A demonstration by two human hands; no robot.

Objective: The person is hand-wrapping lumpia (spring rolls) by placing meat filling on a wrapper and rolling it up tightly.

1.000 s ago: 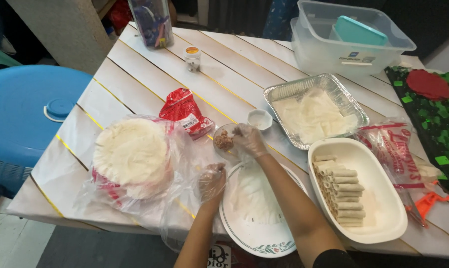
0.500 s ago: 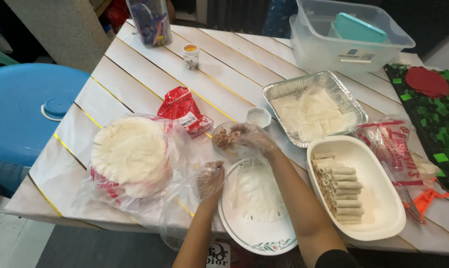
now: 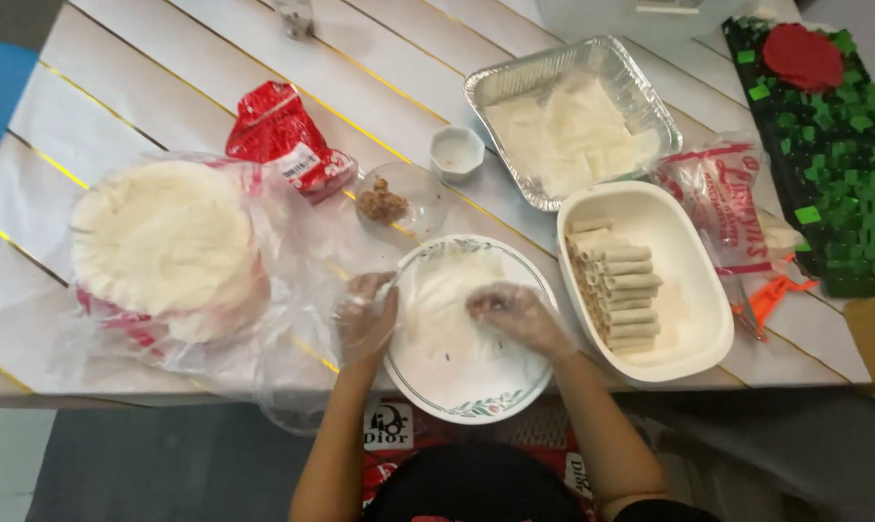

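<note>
A thin wrapper sheet lies flat on the round plate, near the desk's front edge. It looks soft, light and easily torn, best lifted by its edge. The gloved left hand pinches its left edge; the gloved right hand rests spread on top. A filling dish sits behind, a tray of finished rolls just right.

Both hands wear thin, clear plastic gloves — loose, crinkled and glossy, puckering into folds at the wrists. The left hand shows its glove bunched and baggy around the palm; the right hand has the film lying closer over the knuckles. The forearms are bare to the elbow, with a dark sleeve edge just visible on the right arm — at the picture's lower border.
</note>
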